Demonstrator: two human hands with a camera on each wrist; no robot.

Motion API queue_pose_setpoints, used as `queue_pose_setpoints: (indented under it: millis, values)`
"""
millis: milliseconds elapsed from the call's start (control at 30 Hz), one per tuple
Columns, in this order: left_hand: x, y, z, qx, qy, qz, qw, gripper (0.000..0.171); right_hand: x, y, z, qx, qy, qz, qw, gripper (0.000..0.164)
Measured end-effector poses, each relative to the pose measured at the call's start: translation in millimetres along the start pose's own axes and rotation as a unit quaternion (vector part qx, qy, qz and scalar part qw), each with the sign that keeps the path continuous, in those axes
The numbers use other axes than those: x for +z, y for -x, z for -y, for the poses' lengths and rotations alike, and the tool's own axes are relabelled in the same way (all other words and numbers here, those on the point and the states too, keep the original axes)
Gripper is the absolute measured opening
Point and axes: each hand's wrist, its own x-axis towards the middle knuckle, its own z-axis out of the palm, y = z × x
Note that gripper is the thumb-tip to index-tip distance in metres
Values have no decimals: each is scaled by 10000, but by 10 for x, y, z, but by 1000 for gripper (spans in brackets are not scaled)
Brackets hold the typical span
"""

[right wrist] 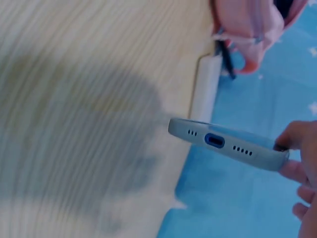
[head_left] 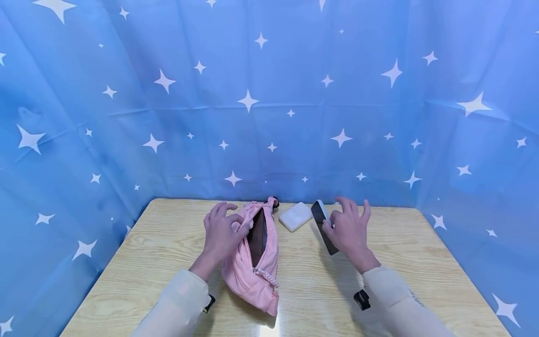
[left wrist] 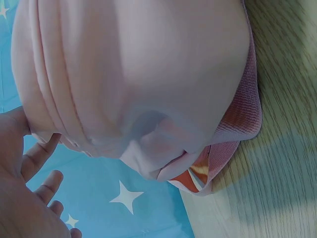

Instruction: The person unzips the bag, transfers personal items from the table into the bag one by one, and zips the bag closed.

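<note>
A pink fabric bag [head_left: 242,269] lies on the table with its zipped mouth parted, showing a dark lining. My left hand [head_left: 221,234] pinches the left edge of that opening between thumb and finger. In the left wrist view, the bag's puffed side [left wrist: 143,59] fills most of the picture. My right hand [head_left: 350,229] grips a smartphone [head_left: 328,242] by its right edge, tilted, with its dark screen facing the bag. The phone's end with the charging port [right wrist: 215,141] faces the right wrist camera, over the tabletop.
A white rounded slab, like a power bank [head_left: 295,216], lies between the bag and the phone near the table's back edge. A beaded cord [head_left: 266,276] hangs from the bag's zip. Blue star-patterned curtains [head_left: 290,126] surround the wooden table [head_left: 139,262] at the back and sides.
</note>
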Motion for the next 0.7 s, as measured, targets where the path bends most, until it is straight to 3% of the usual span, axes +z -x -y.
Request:
queue_pose_setpoints:
  millis: [400, 700]
  values:
    - [3, -9, -14, -43, 13, -5, 10000, 18, -69, -153, 492, 292, -966, 78, 9949, 32]
    - [-8, -26, -37, -89, -11, 73, 9999, 18, -55, -245, 828, 634, -1820, 126, 9812, 31]
